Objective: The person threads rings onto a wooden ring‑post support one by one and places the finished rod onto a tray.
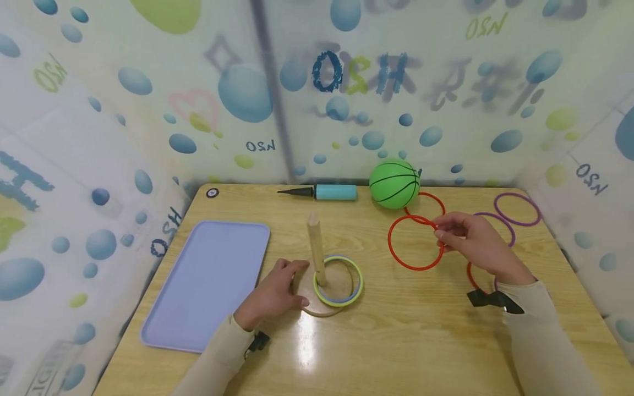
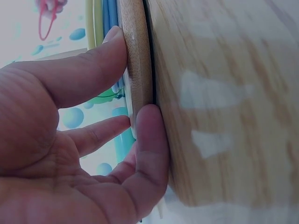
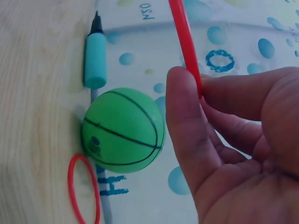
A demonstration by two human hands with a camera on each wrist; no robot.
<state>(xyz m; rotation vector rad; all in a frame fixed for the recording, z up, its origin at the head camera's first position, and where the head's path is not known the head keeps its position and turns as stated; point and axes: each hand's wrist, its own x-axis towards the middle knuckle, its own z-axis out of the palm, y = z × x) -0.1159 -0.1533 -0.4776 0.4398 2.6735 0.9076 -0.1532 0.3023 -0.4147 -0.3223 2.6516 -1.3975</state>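
The red ring (image 1: 416,269) is pinched by its edge in the right fingers (image 1: 449,240), as I read the head view; it extends left of them, over the counter (image 1: 396,341), with the green ball (image 1: 394,184) beyond. I have the left fingers (image 1: 295,266) parted and bent about the wooden base (image 1: 338,280), its peg (image 1: 316,242) standing just past them. From the left wrist, I see the thumb touching the base's edge, a blue ring (image 2: 106,18) just past its tip. From the right wrist, I find thumb and forefinger pressed on the red ring, with a pump (image 3: 96,60) and the ball past the thumb.
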